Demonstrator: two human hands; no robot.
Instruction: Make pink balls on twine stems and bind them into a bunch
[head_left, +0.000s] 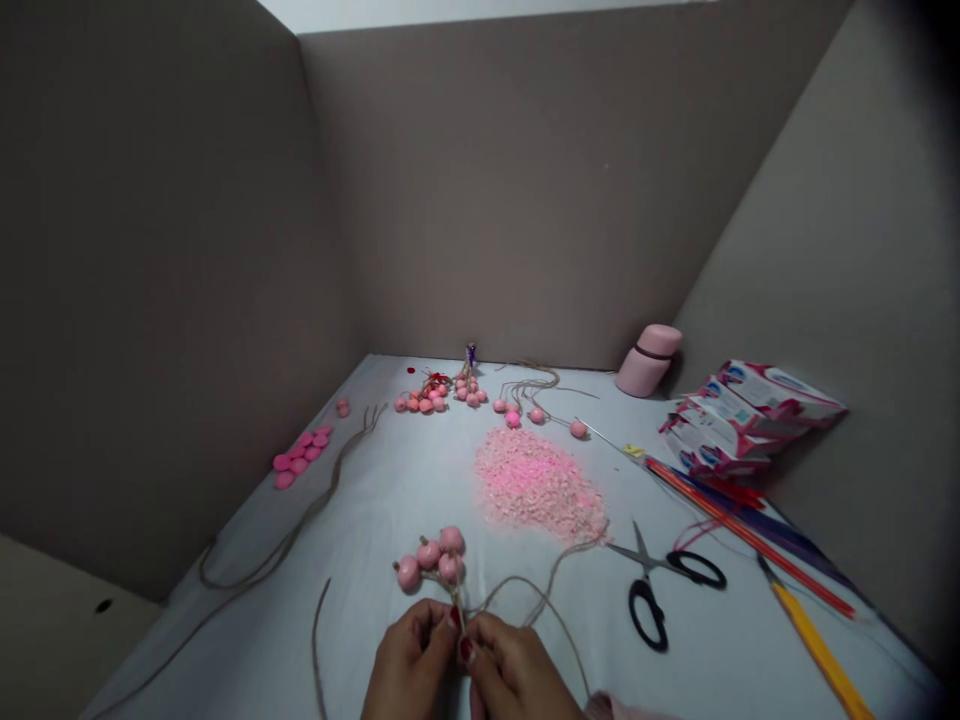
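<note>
Near the front of the table, my left hand (411, 655) and my right hand (517, 668) meet, thumbs and fingertips pinched together. Between them runs brown twine (460, 606), whose far ends carry a bunch of several round pink beads (451, 568) lying just beyond my fingers. A loose length of twine (551, 603) loops out to the right of my right hand. My palms and the twine's near end are hidden. Right of my hands lie open scissors (646, 565) with black handles. A short twine piece (316, 640) lies left of my left hand.
Pink chips (536, 485) are heaped mid-table. Behind them are beads on twine (536, 415) and finished-looking bead bunches (470, 390). Pink discs (298, 466) and long twine (334, 480) lie left. At right are a pink flask (649, 362), patterned boxes (750, 415) and a yellow cutter (817, 645).
</note>
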